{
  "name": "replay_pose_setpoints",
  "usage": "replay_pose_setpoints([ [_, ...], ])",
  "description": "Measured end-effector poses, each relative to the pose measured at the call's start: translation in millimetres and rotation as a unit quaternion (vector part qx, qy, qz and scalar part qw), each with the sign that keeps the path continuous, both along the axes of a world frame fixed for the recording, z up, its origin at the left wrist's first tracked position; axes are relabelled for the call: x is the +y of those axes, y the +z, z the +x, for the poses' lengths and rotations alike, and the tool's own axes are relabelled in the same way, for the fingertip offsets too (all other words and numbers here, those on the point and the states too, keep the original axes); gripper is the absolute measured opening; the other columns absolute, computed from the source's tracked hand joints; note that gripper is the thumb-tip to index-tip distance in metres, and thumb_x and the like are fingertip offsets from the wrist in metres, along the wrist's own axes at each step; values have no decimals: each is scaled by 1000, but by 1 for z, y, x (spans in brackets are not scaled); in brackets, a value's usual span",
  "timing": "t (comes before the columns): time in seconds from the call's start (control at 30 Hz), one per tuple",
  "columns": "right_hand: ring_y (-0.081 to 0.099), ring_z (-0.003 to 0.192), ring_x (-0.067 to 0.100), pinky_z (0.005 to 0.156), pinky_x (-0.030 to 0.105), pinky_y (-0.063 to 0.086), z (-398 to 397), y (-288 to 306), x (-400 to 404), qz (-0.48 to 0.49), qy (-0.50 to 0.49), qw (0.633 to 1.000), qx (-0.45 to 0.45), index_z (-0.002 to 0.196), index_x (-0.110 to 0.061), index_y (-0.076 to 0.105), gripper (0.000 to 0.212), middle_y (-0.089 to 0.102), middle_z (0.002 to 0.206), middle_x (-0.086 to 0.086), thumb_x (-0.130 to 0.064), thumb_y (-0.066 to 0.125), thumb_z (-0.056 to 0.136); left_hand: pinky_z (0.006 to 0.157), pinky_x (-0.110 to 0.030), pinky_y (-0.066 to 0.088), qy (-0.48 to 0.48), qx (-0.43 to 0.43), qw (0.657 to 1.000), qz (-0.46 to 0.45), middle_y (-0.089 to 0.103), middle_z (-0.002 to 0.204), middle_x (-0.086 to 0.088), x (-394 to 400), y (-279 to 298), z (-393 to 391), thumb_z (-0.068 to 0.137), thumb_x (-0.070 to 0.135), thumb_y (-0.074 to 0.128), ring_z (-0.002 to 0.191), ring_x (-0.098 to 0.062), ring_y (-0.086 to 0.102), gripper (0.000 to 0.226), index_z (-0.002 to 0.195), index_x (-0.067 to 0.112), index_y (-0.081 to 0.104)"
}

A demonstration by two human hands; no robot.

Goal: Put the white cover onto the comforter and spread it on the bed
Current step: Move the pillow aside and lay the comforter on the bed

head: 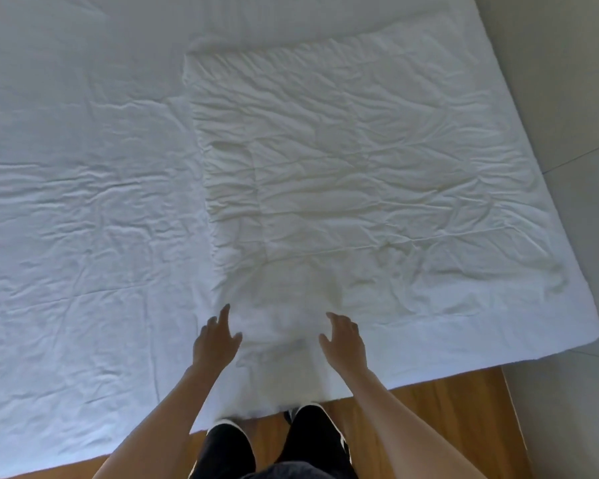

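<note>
A wrinkled white comforter [360, 160] lies folded into a thick rectangle on the right half of the bed. Beneath it a thin white cover [77, 236] is spread flat over the bed's left half and near edge. My left hand [217, 338] hovers at the comforter's near left corner, fingers extended and holding nothing. My right hand [343, 340] is a short way to its right above the comforter's near edge, fingers loosely spread, also holding nothing. Both forearms reach in from the bottom of the view.
The bed's near edge [464, 371] runs diagonally above a wooden floor [446, 426] where I stand in dark trousers and shoes. Grey tiled floor [567, 133] lies along the bed's right side.
</note>
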State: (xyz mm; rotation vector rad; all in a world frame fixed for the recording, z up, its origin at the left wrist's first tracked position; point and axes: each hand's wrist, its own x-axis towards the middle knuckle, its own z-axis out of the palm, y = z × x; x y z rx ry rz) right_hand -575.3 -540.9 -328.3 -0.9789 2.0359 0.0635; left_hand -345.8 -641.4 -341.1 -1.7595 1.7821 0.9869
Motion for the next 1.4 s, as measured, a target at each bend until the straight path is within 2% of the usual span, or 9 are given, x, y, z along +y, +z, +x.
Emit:
replay_pose_setpoints([
  [0.2, 24, 141, 23, 109, 33, 34, -29, -42, -15, -68, 29, 996, 49, 152, -21, 23, 58, 24, 155, 6, -31, 45, 99, 103, -47, 38, 272, 49, 959, 58, 43, 143, -22, -21, -74, -10, 80, 46, 75, 128, -40, 45, 109, 153, 8, 3],
  [0.37, 24, 142, 20, 110, 31, 32, -21, -46, -3, -86, -8, 996, 12, 151, -20, 26, 56, 27, 154, 3, -30, 46, 99, 91, -44, 48, 451, 108, 886, 22, 59, 121, -22, -22, -72, -19, 56, 44, 80, 107, -36, 57, 90, 127, -1, 48],
  [0.57, 58, 110, 13, 84, 22, 42, 19, -1, 0, -52, -154, 983, -86, 120, -20, 56, 38, 61, 116, -6, -48, 44, 97, 66, -31, 42, 473, 225, 849, -66, 62, 94, -11, -34, 17, -66, 79, 14, 75, 87, -32, 59, 42, 116, 1, 59],
  [0.73, 45, 46, 6, 50, 21, 34, 43, 36, -39, -54, -492, 803, -331, 73, -15, 51, 82, 48, 49, -10, -91, 60, 44, 74, -39, 50, 400, 275, 868, -106, 66, 99, -8, -44, 102, -98, 67, 31, 70, 88, -29, 61, 51, 113, 10, 59],
  [0.8, 45, 50, 10, 47, 23, 37, 43, 56, -59, -64, -607, 705, -361, 87, -12, 46, 73, 48, 58, -3, -72, 75, 59, 77, -42, 52, 376, 278, 877, -114, 67, 98, -6, -44, 123, -102, 64, 35, 66, 89, -29, 62, 52, 110, 12, 59],
  [0.9, 59, 90, 27, 79, 39, 51, 38, 66, -85, -64, -759, 526, -379, 126, -10, 47, 75, 62, 109, 10, -50, 80, 72, 73, -36, 49, 348, 281, 886, -122, 66, 97, -3, -44, 149, -101, 61, 37, 62, 88, -26, 60, 56, 111, 13, 59],
  [0.97, 60, 91, 28, 82, 42, 52, 25, 74, -94, -91, -795, 462, -382, 132, -9, 50, 72, 60, 121, 12, -44, 78, 77, 69, -31, 45, 330, 289, 889, -129, 64, 92, 4, -42, 163, -96, 61, 36, 61, 84, -21, 59, 51, 110, 18, 59],
  [1.17, 64, 93, 30, 66, 36, 51, -13, 88, -103, -198, -783, 408, -426, 127, -12, 60, 45, 65, 121, 11, -38, 62, 90, 59, -22, 41, 196, 300, 923, -144, 61, 84, 12, -62, 179, -67, 85, 10, 68, 77, -10, 58, 27, 107, 22, 58],
  [1.4, 68, 52, 16, 54, 26, 53, -58, 129, -146, -304, -799, 394, -338, 91, -12, 62, 14, 70, 58, 0, -22, 54, 96, 64, -17, 44, 135, 386, 911, -57, 62, 90, 21, -141, 181, -34, 79, 15, 73, 76, 6, 60, 29, 96, 34, 59],
])
